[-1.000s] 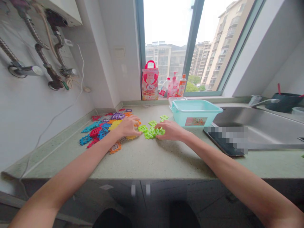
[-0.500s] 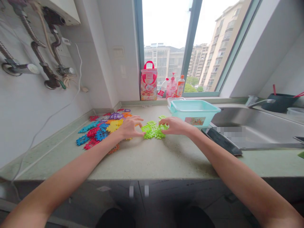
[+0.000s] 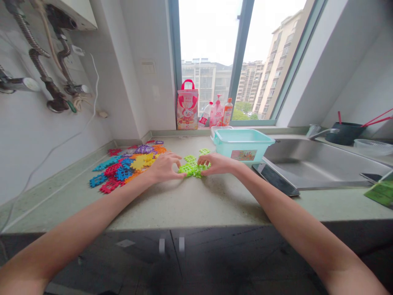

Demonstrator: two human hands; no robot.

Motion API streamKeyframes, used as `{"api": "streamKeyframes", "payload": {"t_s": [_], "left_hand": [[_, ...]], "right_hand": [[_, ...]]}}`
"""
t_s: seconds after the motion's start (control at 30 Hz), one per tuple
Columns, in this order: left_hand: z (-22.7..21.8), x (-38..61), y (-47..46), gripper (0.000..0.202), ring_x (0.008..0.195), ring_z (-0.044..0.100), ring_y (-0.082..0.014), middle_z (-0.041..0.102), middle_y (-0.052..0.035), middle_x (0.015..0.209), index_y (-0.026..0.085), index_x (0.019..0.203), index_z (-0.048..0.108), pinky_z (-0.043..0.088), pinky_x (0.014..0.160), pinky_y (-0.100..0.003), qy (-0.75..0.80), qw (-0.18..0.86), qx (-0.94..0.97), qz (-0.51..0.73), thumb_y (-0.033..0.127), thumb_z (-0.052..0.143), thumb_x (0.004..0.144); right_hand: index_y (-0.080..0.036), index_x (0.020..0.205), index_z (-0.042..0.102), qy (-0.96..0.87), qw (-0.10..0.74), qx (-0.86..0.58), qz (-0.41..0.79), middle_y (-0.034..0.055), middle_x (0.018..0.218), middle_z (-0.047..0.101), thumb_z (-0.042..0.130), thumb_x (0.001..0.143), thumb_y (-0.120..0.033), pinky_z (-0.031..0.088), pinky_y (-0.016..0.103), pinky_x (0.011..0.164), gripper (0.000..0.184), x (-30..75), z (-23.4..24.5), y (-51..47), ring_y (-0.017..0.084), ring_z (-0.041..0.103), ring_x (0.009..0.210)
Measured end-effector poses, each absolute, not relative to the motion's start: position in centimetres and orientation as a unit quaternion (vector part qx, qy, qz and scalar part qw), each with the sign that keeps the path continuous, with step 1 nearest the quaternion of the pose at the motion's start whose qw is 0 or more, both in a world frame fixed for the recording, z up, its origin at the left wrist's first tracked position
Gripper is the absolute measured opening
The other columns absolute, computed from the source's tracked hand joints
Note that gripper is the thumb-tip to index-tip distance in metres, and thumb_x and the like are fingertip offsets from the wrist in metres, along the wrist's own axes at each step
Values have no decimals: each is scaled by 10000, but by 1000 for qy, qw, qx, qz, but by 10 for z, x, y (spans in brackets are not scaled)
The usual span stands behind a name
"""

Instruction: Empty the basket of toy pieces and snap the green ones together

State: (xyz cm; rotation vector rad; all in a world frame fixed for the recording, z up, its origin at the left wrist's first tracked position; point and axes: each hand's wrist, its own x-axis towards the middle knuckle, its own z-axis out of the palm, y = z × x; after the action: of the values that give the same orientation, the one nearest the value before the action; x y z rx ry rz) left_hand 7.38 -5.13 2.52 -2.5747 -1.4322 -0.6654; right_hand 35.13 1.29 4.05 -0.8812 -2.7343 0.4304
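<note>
Light-green interlocking building pieces [image 3: 190,169] lie in a small cluster on the countertop between my two hands. My left hand [image 3: 164,167] curls round the cluster's left edge, with thumb and fingers pinching a piece there. On the opposite side my right hand [image 3: 219,164] grips a green piece between thumb and fingers, partly covering it. Just behind, a loose green piece [image 3: 204,151] rests close to the right fingers. Left of my left hand spreads a pile of red, blue, purple, orange and yellow building pieces [image 3: 124,173], partly hidden by the forearm.
A turquoise plastic basin [image 3: 244,137] stands behind my right hand. Beside it, a dark flat phone-like object [image 3: 274,180] lies along the steel sink [image 3: 307,157]. A pink gift bag [image 3: 187,108] and several bottles [image 3: 216,112] line the windowsill.
The view has swung slightly to the right. My hands have drawn a little closer together around the green pieces, both keeping hold at the cluster's sides.
</note>
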Motion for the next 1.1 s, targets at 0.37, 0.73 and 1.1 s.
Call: {"api": "streamKeyframes", "payload": {"t_s": [0.37, 0.73, 1.1], "left_hand": [[19, 82, -53, 377, 1129, 695, -292, 775, -54, 1198, 250, 807, 786, 494, 1051, -449, -500, 68, -833, -229, 624, 806, 762], [30, 57, -45, 382, 1179, 674, -309, 767, -63, 1254, 253, 946, 832, 493, 1080, -455, -483, 17, -848, -216, 583, 815, 754], [23, 50, -46, 417, 1185, 679, -306, 766, -32, 1260, 277, 1060, 803, 466, 1077, -435, -476, 51, -860, -174, 566, 792, 759]], "right_hand": [[-204, 1148, 716, -933, 131, -313, 121, 72, 1052, 769, 824, 750, -317, 499, 277, 761, 428, 347, 34, 12, 211, 708, 884], [-209, 1157, 707, -927, 159, -333, 74, 74, 1035, 775, 807, 782, -383, 464, 279, 743, 425, 343, 41, 2, 210, 700, 858], [-216, 1193, 696, -926, 135, -351, 41, 75, 1072, 767, 793, 809, -439, 459, 291, 783, 454, 331, 30, -5, 223, 696, 908]]}}
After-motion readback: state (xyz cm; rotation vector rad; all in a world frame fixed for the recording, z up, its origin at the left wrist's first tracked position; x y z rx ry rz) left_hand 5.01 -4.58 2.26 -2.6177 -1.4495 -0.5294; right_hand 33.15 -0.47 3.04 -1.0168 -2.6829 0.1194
